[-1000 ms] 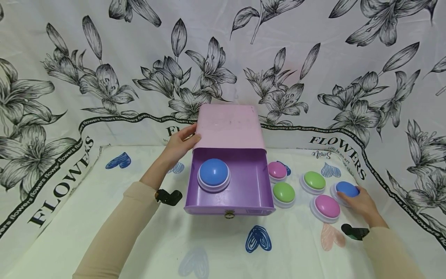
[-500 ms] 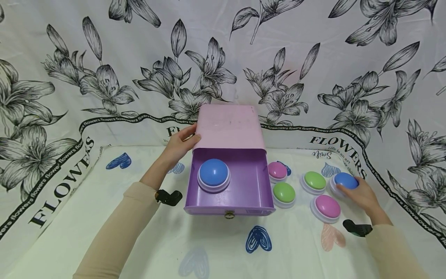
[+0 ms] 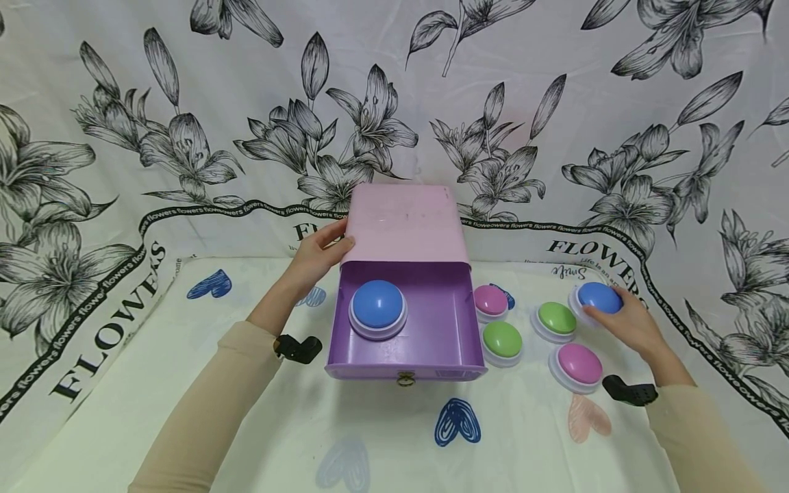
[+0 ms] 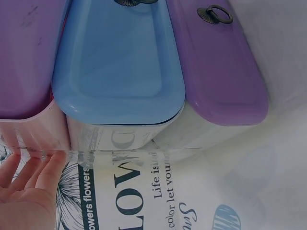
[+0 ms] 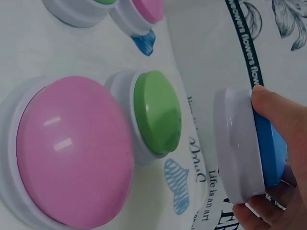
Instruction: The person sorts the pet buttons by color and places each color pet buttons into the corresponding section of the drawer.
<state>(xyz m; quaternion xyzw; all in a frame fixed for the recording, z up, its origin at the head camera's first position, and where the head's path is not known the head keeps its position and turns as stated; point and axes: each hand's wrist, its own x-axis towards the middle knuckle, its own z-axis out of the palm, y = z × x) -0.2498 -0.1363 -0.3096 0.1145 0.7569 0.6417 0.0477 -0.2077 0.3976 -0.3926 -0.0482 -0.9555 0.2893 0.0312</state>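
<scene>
My right hand grips a blue dome push button with a white round base, thumb on one side and fingers on the other. The right wrist view shows this blue button side-on; whether its base touches the cloth, I cannot tell. My left hand rests against the left side of the pink drawer box, its fingers fairly straight along the wall. The purple drawer is pulled out and holds another blue push button on its left side.
Right of the drawer sit a pink button and a green button. Further right are another green button and a larger pink one. In the left wrist view, a blue drawer front and a purple drawer front appear.
My right hand has carried the blue button away from me and slightly left, from beside the pink button to behind the green one. The left hand and drawer stay put.
</scene>
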